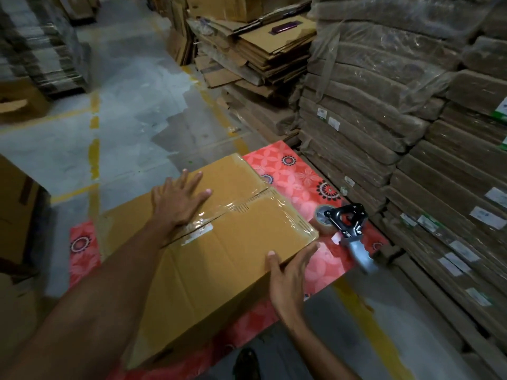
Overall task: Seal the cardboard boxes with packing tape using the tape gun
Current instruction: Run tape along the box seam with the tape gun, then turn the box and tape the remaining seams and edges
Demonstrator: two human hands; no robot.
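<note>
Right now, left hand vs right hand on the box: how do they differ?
The left hand lies flat, palm down, on the top of the cardboard box, over the clear tape along the seam; the right hand cups the box's near right corner and edge instead. The left hand's fingers spread wide, pointing away; the right hand's wrap the edge, thumb on top. Both are bare, touch the same box, and neither holds the tape gun, which lies on the red mat.

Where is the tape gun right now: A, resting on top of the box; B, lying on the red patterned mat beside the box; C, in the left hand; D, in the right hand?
B: the tape gun lies on the red patterned mat right of the box, and neither hand holds it.
</note>
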